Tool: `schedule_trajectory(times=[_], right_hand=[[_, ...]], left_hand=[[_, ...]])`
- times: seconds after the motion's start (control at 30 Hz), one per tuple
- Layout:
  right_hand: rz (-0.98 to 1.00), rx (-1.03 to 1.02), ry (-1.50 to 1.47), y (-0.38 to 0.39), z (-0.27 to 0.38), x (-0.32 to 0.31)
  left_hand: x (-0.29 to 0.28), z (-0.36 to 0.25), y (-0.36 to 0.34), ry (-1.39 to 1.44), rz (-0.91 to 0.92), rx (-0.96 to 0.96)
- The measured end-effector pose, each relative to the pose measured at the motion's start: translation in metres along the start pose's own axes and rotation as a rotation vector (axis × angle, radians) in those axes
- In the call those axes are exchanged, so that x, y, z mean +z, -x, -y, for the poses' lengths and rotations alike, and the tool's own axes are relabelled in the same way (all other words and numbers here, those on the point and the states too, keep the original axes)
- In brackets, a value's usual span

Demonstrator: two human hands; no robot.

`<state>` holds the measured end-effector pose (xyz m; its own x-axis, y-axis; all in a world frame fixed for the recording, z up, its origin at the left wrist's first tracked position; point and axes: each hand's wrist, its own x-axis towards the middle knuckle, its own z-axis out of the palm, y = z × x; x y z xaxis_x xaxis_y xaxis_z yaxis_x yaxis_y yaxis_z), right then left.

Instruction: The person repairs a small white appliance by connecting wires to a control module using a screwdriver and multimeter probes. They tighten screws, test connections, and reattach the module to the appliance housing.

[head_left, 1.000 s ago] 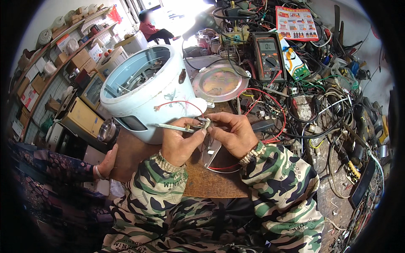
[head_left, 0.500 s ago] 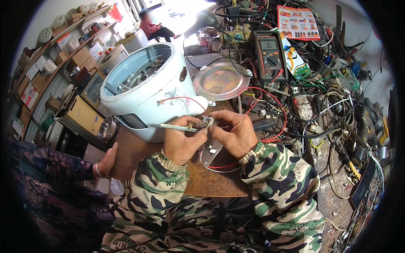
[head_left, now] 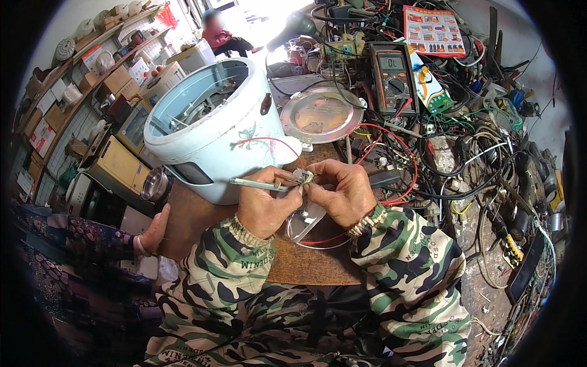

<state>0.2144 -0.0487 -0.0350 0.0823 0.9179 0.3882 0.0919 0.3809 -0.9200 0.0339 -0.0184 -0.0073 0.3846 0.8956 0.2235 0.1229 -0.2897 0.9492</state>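
My left hand (head_left: 263, 205) is closed round a small pale metal-and-white part (head_left: 304, 177) with a red wire running from it. A thin pale strip-like tool (head_left: 260, 184) sticks out to the left from between the same fingers; its kind is unclear. My right hand (head_left: 342, 192) pinches the part's other side with thumb and fingertips, hiding much of it. Below my hands, a flat metal plate (head_left: 309, 221) lies on the brown table, with red and white wires looping around it. Just behind stands a light blue cooker housing (head_left: 214, 137), open at the top.
A round metal cover (head_left: 322, 116) lies behind my hands, near a multimeter (head_left: 394, 79) with red leads. Tangled wires and tools (head_left: 489, 159) crowd the right side. At left, another person's hand (head_left: 156, 231) rests against the table edge, below a metal bowl (head_left: 156, 185).
My fingers have shifted slightly on the small part, and its pale side has turned more upward. The housing appears slightly further left; otherwise the scene is nearly unchanged.
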Motion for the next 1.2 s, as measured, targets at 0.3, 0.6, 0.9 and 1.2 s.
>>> schedule_trajectory(times=[0.3,0.6,0.9,1.2], right_hand=[[0.014,0.009,0.000,0.001,-0.002,0.002],[0.067,0.054,-0.067,0.001,0.008,-0.004],[0.198,0.039,-0.283,-0.010,0.011,-0.019],[0.322,0.150,-0.445,-0.006,0.022,-0.024]], left_hand=[[-0.004,0.009,0.001,-0.045,0.002,0.069],[0.002,0.002,0.000,0.004,-0.014,0.092],[-0.022,-0.013,-0.008,-0.253,0.181,0.571],[-0.023,-0.008,-0.004,0.050,0.228,0.163]])
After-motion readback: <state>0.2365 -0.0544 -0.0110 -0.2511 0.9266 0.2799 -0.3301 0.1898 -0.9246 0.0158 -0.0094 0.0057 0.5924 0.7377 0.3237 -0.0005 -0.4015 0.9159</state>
